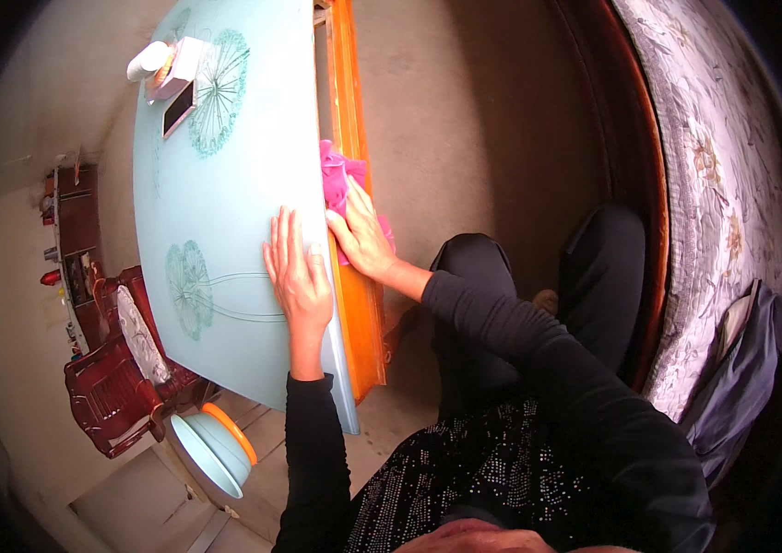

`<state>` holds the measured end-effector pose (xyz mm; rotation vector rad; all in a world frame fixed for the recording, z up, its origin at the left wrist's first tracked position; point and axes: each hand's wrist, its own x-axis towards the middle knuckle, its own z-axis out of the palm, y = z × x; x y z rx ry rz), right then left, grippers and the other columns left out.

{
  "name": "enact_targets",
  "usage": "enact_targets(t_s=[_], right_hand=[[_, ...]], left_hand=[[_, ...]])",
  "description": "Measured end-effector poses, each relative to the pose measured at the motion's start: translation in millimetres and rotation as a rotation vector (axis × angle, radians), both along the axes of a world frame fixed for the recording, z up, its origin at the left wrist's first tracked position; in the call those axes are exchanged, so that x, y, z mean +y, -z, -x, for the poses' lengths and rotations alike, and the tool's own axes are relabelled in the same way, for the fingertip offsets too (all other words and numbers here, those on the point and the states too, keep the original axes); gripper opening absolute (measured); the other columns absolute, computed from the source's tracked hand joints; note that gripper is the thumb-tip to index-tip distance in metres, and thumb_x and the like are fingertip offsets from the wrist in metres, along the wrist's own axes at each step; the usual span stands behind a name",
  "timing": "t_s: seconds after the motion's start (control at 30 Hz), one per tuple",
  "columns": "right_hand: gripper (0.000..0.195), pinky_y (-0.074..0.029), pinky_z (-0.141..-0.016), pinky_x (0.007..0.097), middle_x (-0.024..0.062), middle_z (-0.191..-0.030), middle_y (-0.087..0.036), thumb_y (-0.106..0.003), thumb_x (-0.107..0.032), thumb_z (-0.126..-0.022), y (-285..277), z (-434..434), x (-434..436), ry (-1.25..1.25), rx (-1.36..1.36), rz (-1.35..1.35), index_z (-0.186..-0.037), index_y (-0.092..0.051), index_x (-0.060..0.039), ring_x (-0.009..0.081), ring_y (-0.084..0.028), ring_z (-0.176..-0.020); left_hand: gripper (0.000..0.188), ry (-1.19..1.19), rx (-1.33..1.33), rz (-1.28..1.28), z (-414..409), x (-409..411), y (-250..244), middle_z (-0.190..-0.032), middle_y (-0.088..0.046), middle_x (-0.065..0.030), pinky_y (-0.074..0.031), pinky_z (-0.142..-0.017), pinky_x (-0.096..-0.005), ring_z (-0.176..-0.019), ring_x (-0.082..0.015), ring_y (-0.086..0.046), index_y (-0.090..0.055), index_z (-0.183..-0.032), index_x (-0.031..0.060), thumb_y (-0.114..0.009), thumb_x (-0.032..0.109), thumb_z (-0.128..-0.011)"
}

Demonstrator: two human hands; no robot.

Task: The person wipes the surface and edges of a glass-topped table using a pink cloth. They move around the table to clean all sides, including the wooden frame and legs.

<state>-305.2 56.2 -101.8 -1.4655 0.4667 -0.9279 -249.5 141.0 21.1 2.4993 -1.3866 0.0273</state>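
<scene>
My left hand (299,276) lies flat on the pale blue tabletop cover (239,207) near its edge, fingers stretched out and holding nothing. Beside it, my right hand (362,238) presses a bright pink cloth (336,169) against the orange-brown wooden side of the table (356,304). Part of the cloth is hidden under the palm and fingers. Pale green dandelion-like prints decorate the cover.
A smartphone (179,109), a tissue box (180,66) and a white cup-like object (147,61) stand at the table's far end. A dark red wooden chair (111,394) and basins (214,453) are left. On the right is a bed with a floral cover (702,173).
</scene>
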Motion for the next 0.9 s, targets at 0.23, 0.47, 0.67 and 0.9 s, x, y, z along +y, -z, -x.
enact_targets(t_s=[0.23, 0.47, 0.67, 0.9], right_hand=[[0.047, -0.037, -0.113, 0.0418, 0.0218, -0.14, -0.053, -0.052, -0.028, -0.106, 9.1, 52.1, 34.2, -0.177, 0.045, -0.2, -0.14, -0.052, 0.0035, 0.0351, -0.048, -0.134], [0.046, -0.044, -0.098, 0.0304, 0.0025, -0.116, -0.065, -0.049, -0.04, -0.108, -5.2, -39.4, -48.4, -0.106, -0.236, -0.817, -0.125, -0.063, 0.0015, 0.0121, -0.056, -0.104], [0.061, -0.046, -0.096, 0.0335, 0.0087, -0.114, -0.067, -0.043, -0.05, -0.108, -31.0, -97.8, -125.3, -0.082, -0.238, -0.588, -0.123, -0.062, 0.0066, 0.0164, -0.059, -0.104], [0.066, -0.047, -0.099, 0.0364, 0.014, -0.122, -0.066, -0.041, -0.053, -0.107, -26.3, -115.8, -126.5, -0.099, -0.263, -0.669, -0.129, -0.06, 0.0059, 0.02, -0.06, -0.109]], left_hand=[[0.052, 0.005, -0.028, 0.0, -3.5, 6.0, -3.0, -0.16, -0.04, -0.015, -0.017, -0.123, -0.052, -0.151, -0.0337, -0.031, -0.042, -0.153, 0.0049, -0.043, 0.021, -0.104], [0.052, 0.011, -0.011, -0.029, 1.7, -2.7, -6.1, -0.159, -0.041, -0.0167, -0.017, -0.123, -0.0516, -0.15, -0.0343, -0.032, -0.042, -0.153, 0.0028, -0.042, 0.023, -0.105], [0.051, -0.01, -0.02, -0.025, -0.9, 3.6, -9.2, -0.158, -0.041, -0.017, -0.018, -0.122, -0.0517, -0.149, -0.0351, -0.034, -0.043, -0.152, 0.0026, -0.041, 0.023, -0.105], [0.051, -0.023, -0.021, -0.032, 1.8, 7.2, -12.4, -0.158, -0.042, -0.0176, -0.018, -0.123, -0.0512, -0.149, -0.0357, -0.034, -0.044, -0.151, 0.0017, -0.042, 0.021, -0.104]])
